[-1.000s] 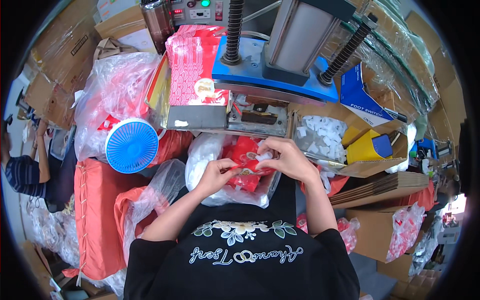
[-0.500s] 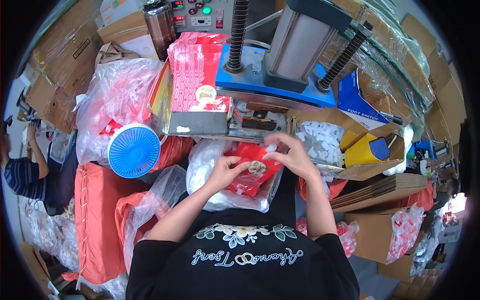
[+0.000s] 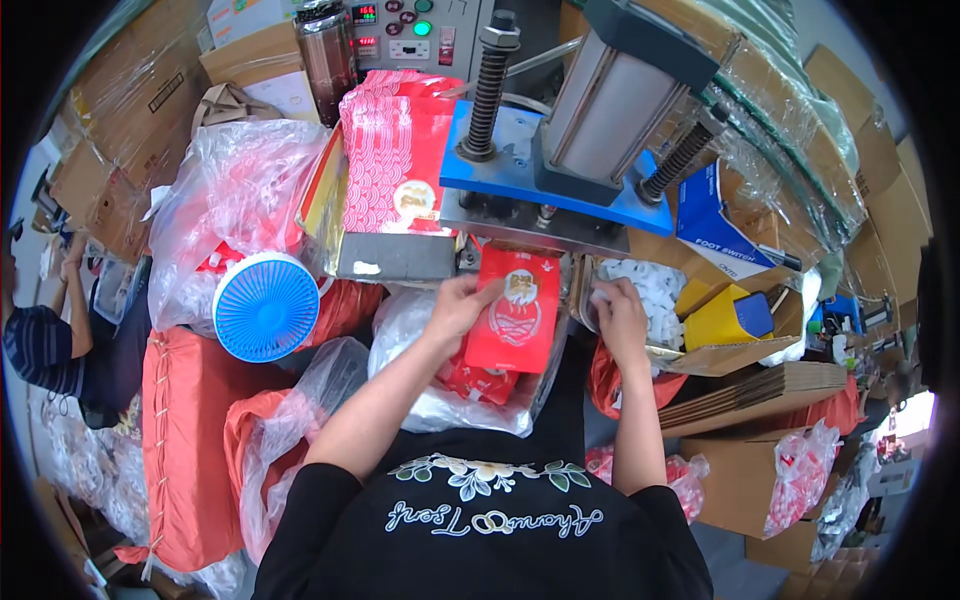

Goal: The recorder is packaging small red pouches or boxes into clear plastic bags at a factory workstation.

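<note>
My left hand (image 3: 460,312) grips the left edge of a flat red packet (image 3: 512,335), thumb on its front. The packet carries a gold round emblem above a pale bowl drawing, and its top end reaches the press bed. My right hand (image 3: 622,318) is at the left side of a tray of small white pieces (image 3: 648,290). Its fingers are curled, with a small white piece (image 3: 598,297) at the fingertips. Below the held packet, more red packets (image 3: 478,382) lie in a clear plastic bag (image 3: 400,345) in front of me.
A press with a blue plate (image 3: 520,180) and springs stands ahead. Red patterned packaging (image 3: 385,150) lies left of it. A blue fan (image 3: 265,308) is at the left. At the right sit a yellow container (image 3: 720,322) and stacked cardboard (image 3: 750,388). Another person's arm (image 3: 75,290) shows far left.
My right hand has left the red packet and moved right to the tray of white pieces. My left hand now holds a red packet flat and farther forward, against the press bed.
</note>
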Demonstrator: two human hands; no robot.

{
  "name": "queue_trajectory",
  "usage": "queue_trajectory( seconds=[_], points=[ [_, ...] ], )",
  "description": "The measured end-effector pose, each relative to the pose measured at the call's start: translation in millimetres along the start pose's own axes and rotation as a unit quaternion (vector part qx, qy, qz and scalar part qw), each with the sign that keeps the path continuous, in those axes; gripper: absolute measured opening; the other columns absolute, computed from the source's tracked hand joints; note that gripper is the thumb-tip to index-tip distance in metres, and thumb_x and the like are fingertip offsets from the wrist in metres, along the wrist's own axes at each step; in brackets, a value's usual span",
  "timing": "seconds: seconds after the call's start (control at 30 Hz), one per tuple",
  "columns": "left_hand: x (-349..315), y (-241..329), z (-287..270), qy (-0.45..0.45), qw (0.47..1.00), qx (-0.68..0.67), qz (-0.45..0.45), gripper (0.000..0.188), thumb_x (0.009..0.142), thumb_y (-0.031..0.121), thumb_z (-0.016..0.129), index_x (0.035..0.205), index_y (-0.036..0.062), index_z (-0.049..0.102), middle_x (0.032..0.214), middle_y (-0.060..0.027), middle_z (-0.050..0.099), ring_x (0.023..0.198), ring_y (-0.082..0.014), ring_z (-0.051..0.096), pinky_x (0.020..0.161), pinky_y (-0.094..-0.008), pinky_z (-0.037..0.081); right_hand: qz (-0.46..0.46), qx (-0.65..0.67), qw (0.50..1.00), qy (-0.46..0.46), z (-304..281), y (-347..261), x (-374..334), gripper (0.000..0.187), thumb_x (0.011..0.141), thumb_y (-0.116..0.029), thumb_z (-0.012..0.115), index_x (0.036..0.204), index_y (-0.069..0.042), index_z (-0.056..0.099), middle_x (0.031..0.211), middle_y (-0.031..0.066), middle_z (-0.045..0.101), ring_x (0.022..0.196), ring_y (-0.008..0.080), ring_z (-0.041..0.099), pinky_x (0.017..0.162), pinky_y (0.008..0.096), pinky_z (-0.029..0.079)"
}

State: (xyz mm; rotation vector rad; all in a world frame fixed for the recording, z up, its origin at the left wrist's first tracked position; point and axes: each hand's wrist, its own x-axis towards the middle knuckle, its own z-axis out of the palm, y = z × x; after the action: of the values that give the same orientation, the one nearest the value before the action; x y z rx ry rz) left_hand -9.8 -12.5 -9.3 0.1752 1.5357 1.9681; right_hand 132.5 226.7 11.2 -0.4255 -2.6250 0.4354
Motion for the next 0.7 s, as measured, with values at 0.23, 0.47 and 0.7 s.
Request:
queue_trajectory(
  seconds=[0.23, 0.47, 0.7],
  points=[
    [25, 38, -93, 0.175, 0.715, 0.610, 0.292, 0.071, 0.087, 0.039, 0.068, 0.145, 0.0079, 0.042, 0.151, -0.0138, 0.043, 0.142, -0.0307, 0.036, 0.115, -0.0506, 0.022, 0.073, 0.183, 0.976, 0.088, 2, 13, 4, 0.023, 0.092, -0.008, 0.062, 0.114, -0.001, 0.062, 0.110, 0.0136, 0.067, 0.085, 0.0208, 0.067, 0.074, 0.0318, 0.052],
    [-47, 36, -103, 0.195, 0.782, 0.509, 0.302, 0.017, 0.085, 0.014, 0.070, 0.101, 0.0108, 0.074, 0.105, -0.0071, 0.070, 0.109, -0.0300, 0.062, 0.112, -0.0553, 0.022, 0.101, 0.250, 0.958, 0.098, -22, 1, -1, 0.023, 0.087, -0.009, 0.069, 0.109, -0.001, 0.065, 0.091, 0.0066, 0.065, 0.077, 0.0141, 0.058, 0.071, 0.0277, 0.047],
    [-71, 16, -47, 0.043, 0.922, 0.323, 0.208, 0.011, 0.083, 0.006, 0.076, 0.092, 0.0010, 0.075, 0.083, -0.0054, 0.070, 0.072, -0.0093, 0.060, 0.066, -0.0262, 0.046, -0.068, 0.238, 0.968, -0.032, -51, -94, 7, 0.015, 0.082, -0.008, 0.073, 0.096, -0.001, 0.071, 0.090, 0.0103, 0.070, 0.084, 0.0216, 0.063, 0.077, 0.0325, 0.049]
  ],
)
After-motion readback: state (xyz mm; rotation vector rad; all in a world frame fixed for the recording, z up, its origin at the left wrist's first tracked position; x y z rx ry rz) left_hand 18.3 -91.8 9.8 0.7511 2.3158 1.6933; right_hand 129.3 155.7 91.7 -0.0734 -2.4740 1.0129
